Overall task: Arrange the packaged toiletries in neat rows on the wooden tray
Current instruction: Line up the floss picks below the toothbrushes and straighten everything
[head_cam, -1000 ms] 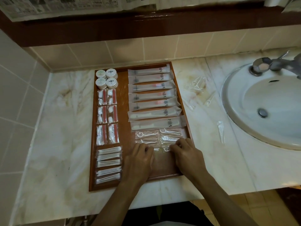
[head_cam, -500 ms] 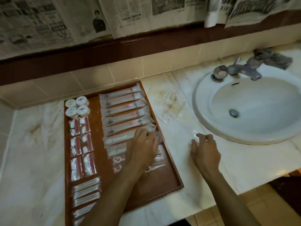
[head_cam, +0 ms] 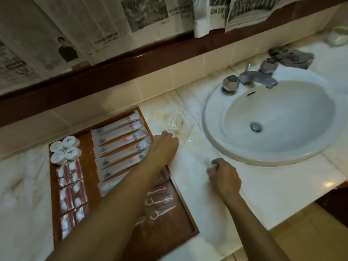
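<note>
Our right hand [head_cam: 223, 178] pinches a light, slippery floss packet [head_cam: 207, 162]; our left hand [head_cam: 165, 146], fingers relaxed, nears loose packets [head_cam: 175, 120] beside the tray [head_cam: 188, 210]; grip edges.

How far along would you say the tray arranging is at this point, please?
Mostly done: the long sachets, round tubs and red-striped packets sit in rows on the wooden tray. In hand: the right hand pinches a clear packet; the left hand reaches over the tray's edge. Left: floss-pick packets on the counter.
</note>
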